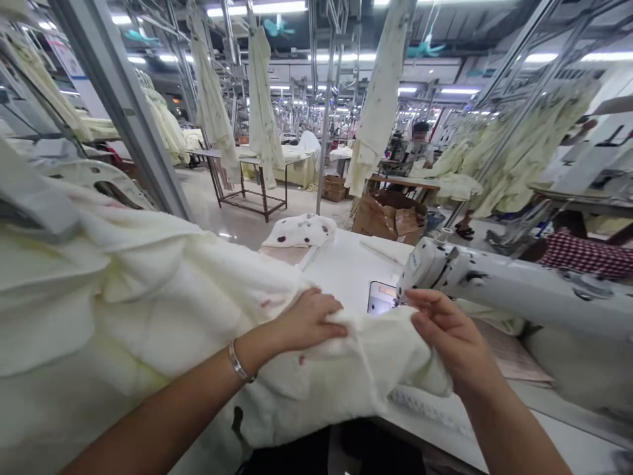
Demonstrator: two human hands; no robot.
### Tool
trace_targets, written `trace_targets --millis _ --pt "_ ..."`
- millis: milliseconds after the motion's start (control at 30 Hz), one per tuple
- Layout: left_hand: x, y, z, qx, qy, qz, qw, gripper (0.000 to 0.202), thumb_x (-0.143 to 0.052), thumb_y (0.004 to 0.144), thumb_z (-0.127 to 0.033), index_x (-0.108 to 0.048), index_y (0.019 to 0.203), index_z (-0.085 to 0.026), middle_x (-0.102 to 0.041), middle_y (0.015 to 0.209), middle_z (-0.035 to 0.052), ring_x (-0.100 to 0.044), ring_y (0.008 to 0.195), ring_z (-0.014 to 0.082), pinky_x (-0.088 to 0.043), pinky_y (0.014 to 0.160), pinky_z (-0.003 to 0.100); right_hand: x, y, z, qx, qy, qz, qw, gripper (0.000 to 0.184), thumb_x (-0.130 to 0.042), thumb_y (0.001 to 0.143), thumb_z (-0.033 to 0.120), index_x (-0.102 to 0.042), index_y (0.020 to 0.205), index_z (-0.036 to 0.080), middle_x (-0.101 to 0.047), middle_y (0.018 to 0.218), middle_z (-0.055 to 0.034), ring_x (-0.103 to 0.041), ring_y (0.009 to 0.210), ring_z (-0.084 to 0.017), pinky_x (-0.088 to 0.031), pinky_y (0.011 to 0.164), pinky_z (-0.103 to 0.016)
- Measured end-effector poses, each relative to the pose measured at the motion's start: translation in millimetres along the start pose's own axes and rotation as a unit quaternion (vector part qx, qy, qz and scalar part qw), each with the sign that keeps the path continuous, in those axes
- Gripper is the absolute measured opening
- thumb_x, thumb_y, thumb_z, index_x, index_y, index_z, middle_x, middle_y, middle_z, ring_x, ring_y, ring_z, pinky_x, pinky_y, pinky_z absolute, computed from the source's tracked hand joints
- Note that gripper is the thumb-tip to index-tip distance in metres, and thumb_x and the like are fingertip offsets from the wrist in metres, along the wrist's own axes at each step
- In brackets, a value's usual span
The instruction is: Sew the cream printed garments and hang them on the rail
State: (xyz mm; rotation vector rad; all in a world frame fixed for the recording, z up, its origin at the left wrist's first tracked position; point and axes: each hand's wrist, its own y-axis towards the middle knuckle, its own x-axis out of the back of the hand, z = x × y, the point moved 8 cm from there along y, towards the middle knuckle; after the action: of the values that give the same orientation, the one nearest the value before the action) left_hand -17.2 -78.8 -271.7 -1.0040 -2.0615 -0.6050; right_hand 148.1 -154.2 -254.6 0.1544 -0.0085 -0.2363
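From where I stand, the biggest thing by far is the cream cloth (158, 284), which fills the person's left side in deep folds and runs across the lap to the sewing machine. Its near edge hangs over the front of the white desk (341, 264), and its narrow right end comes to a rounded corner under the right hand. Between the cloth's far edge and the machine head, a strip of white desktop shows, room enough for the cloth to slide farther back. The sewing machine (534, 284) takes up the right side; its arm stretches in from the right, so the tighter space is there. A grey post (121, 99) leans through the view at left, with pale floor beyond it. An opened carton (386, 214) sits past the desk's far edge, and a spotted piece (301, 231) lies at the far left corner.

The left hand (311, 320) presses on the cloth, its grip closed, a fold bunched between thumb and fingers. The right hand (452, 336) is close beside the machine head, fingers half curled, a gap between thumb and forefinger; the thumb meets the cloth's edge, though I can't tell whether this grip has hold of it. Just beyond its fingertips is the shiny plate (382, 297) under the needle area. Smallest is a silvery bracelet (238, 361) on the left wrist.
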Motion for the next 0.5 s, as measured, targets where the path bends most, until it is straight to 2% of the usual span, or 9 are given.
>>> trace_targets --millis 33,100,200,300,400,467,500 --pt "9.0 4 2 0.008 -0.005 -0.029 1.000 0.017 -0.058 0.080 -0.034 -0.056 0.083 -0.018 -0.060 0.084 0.0002 -0.056 0.085 0.0180 -0.039 0.088 0.033 4 5 -2 -0.001 -0.008 -0.020 1.000 0.038 -0.070 0.068 0.046 -0.059 0.097 0.024 -0.059 0.069 0.0001 -0.055 0.054 -0.011 -0.045 0.049 -0.021" --pt "25.4 7 8 0.028 -0.011 -0.070 0.997 0.012 -0.053 0.081 -0.029 -0.052 0.083 -0.018 -0.057 0.084 -0.0005 -0.055 0.081 0.0161 -0.043 0.074 0.026 9 14 -8 0.000 -0.025 -0.047 0.999 0.042 -0.069 0.065 0.050 -0.060 0.095 0.023 -0.059 0.068 -0.0004 -0.055 0.054 -0.013 -0.045 0.049 -0.024" --pt "38.5 6 18 0.054 -0.008 -0.083 0.995 0.011 -0.050 0.082 -0.030 -0.049 0.082 -0.019 -0.055 0.077 -0.0026 -0.055 0.076 0.0150 -0.042 0.066 0.024 10 25 -19 0.006 -0.038 -0.062 0.997 0.042 -0.066 0.065 0.054 -0.059 0.093 0.022 -0.058 0.067 -0.0003 -0.055 0.055 -0.014 -0.045 0.051 -0.026" --pt "48.1 7 26 0.065 0.008 -0.076 0.995 0.010 -0.051 0.080 -0.028 -0.049 0.082 -0.019 -0.056 0.076 -0.0038 -0.056 0.074 0.0145 -0.043 0.065 0.023 5 33 -30 0.016 -0.061 -0.063 0.996 0.040 -0.063 0.069 0.053 -0.058 0.093 0.021 -0.057 0.066 0.0003 -0.055 0.056 -0.013 -0.045 0.052 -0.026" --pt "72.0 11 26 0.072 0.043 -0.079 0.993 0.008 -0.054 0.076 -0.026 -0.052 0.081 -0.019 -0.060 0.079 -0.0031 -0.057 0.077 0.0159 -0.044 0.068 0.024 -5 43 -33 0.043 -0.101 -0.058 0.992 0.039 -0.059 0.074 0.051 -0.057 0.096 0.019 -0.056 0.067 0.0007 -0.053 0.057 -0.013 -0.044 0.053 -0.025" --pt "98.0 12 16 0.089 0.076 -0.120 0.986 0.008 -0.051 0.076 -0.020 -0.053 0.084 -0.018 -0.061 0.082 -0.0006 -0.057 0.080 0.0185 -0.044 0.072 0.028 -13 53 -28 0.080 -0.140 -0.069 0.984 0.039 -0.055 0.077 0.050 -0.055 0.102 0.019 -0.055 0.070 0.0010 -0.052 0.059 -0.012 -0.044 0.054 -0.025" --pt "110.9 10 7 0.099 0.099 -0.159 0.977 0.015 -0.047 0.076 -0.016 -0.054 0.090 -0.018 -0.061 0.086 0.0013 -0.057 0.083 0.0201 -0.043 0.075 0.030 -16 57 -24 0.102 -0.164 -0.079 0.978 0.040 -0.054 0.079 0.049 -0.053 0.106 0.019 -0.055 0.074 0.0007 -0.052 0.061 -0.012 -0.044 0.056 -0.025"
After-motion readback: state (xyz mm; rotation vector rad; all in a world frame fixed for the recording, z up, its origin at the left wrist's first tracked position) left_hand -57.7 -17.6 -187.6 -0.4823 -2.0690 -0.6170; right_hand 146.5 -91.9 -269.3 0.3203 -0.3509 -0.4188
